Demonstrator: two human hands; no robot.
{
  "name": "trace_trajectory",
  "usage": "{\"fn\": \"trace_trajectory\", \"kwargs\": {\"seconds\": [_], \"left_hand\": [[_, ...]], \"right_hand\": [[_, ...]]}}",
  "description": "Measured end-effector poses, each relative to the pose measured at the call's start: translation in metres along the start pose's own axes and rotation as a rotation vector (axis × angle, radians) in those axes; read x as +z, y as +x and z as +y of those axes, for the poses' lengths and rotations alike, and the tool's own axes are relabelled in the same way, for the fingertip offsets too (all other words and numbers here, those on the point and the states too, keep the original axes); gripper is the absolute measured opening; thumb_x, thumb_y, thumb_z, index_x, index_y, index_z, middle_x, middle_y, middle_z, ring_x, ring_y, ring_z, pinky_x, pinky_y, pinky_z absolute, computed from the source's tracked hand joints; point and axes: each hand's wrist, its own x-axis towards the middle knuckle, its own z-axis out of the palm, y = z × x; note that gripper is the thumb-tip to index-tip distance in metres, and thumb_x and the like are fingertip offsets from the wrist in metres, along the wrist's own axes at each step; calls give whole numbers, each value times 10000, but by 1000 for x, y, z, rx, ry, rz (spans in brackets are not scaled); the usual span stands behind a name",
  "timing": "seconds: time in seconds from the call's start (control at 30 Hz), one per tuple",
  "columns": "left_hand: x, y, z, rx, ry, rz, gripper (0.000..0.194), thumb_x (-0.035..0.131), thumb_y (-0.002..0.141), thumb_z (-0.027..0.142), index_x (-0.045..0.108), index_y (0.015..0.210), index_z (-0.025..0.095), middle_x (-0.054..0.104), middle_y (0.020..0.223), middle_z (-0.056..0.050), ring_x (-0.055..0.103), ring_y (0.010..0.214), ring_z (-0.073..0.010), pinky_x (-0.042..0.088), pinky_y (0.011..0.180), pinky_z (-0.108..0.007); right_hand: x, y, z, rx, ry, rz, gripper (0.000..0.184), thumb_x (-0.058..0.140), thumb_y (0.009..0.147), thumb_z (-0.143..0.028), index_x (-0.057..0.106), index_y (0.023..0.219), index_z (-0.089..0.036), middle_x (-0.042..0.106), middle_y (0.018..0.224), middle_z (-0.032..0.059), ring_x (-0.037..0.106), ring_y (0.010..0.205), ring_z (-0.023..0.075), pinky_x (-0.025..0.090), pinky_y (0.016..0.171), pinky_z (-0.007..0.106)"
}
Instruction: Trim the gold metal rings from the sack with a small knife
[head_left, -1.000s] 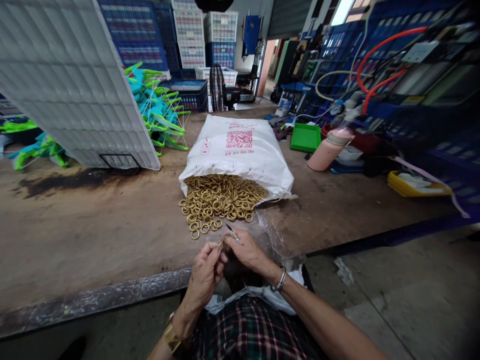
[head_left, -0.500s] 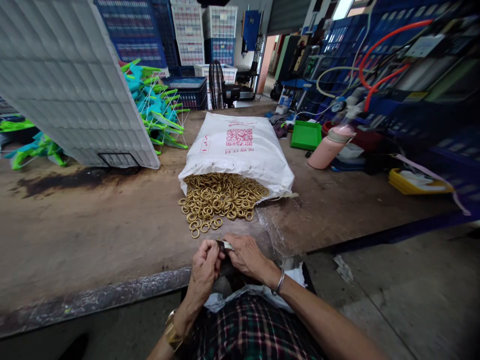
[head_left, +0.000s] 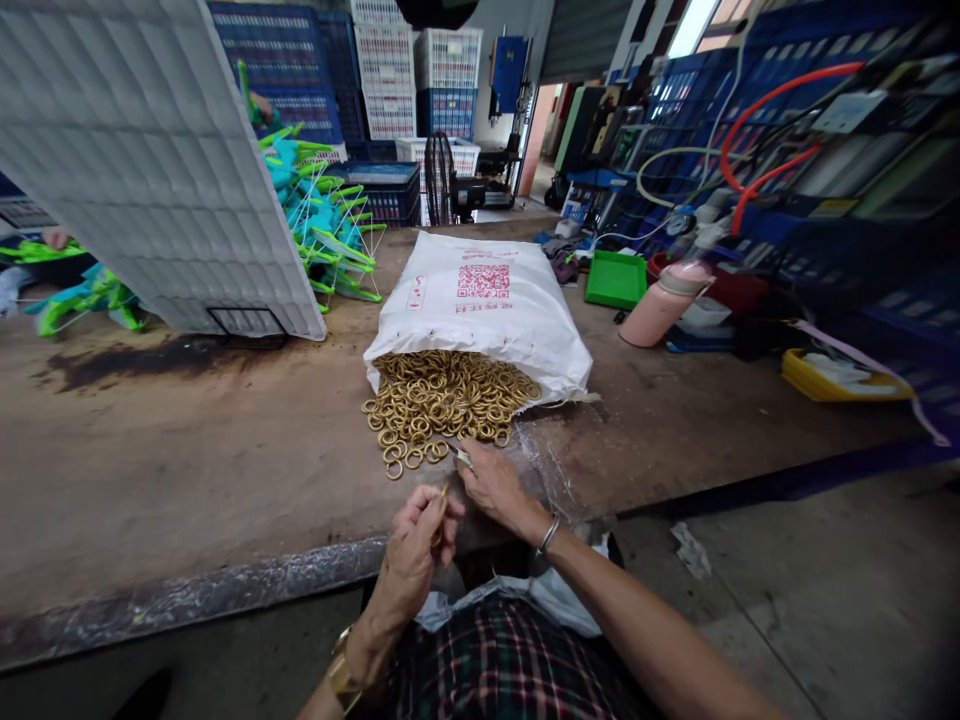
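Facing 2 hands (head_left: 416,540), gold rings (head_left: 435,395), sack (head_left: 525,330) behind, bottle (head_left: 656,312) rightward

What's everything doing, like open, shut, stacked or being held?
White sack: lying down, mouth open
Gold rings: heaped loose at its mouth
Left hand: closed, pinching what looks like one ring
Pointed tool: held, dark tip showing
Right hand: closed on that tool
Yellow tray: holding white stuff
Green tray: open-topped
White crates: stacked
Fan: can't tell if spinning

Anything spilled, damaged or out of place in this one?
Rings spill from the sack onto the table, though perhaps deliberately. A dark stain discolours the tabletop near the grey panel's foot, and a pale scrap lies on the floor, like dropped litter.
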Motion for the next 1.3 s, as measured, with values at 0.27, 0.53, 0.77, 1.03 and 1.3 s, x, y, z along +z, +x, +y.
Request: {"fn": "trace_trajectory", "kwargs": {"seconds": [0.27, 0.53, 0.77, 1.03, 1.3], "left_hand": [[-10, 2, 0, 32, -90, 67, 275, 580, 765, 429, 571, 808, 158, 521, 564, 36, 417, 430, -60, 321, 425, -187], [-17, 9, -7, 105, 58, 113, 323, 557, 760, 493, 450, 725, 190, 459, 518, 79, 370, 394, -49, 297, 396, -170], [-20, 10, -8, 95, 155, 124, 345, 539, 755, 519, 424, 703, 197, 428, 496, 90, 346, 378, -50, 294, 376, -168], [-10, 0, -1, 78, 179, 16, 353, 555, 747, 520, 487, 732, 174, 415, 476, 80, 339, 390, -47, 270, 385, -168], [-2, 2, 8, -42, -160, 66, 351, 603, 722, 485, 539, 694, 141, 473, 518, 42, 350, 398, -42, 261, 354, -160]], "right_hand": [[5, 9, -14, -99, 133, 102, 195, 399, 868, -208, 526, 1014, -188, 640, 857, 32, 570, 744, 136, 338, 651, 216], [4, -17, -8, -361, 131, 0, 158, 430, 720, -83, 550, 769, -174, 590, 718, 14, 493, 649, 123, 302, 586, 217], [5, -17, -10, -381, 104, -36, 155, 416, 735, -104, 552, 765, -171, 599, 705, 22, 478, 618, 122, 281, 561, 226], [-2, -11, -6, -166, -91, -154, 226, 410, 745, -120, 564, 907, -148, 651, 759, 73, 533, 612, 144, 237, 529, 260], [10, 11, -1, -66, -85, 38, 179, 409, 827, -196, 483, 989, -183, 646, 890, 53, 588, 761, 157, 298, 603, 246]]}}
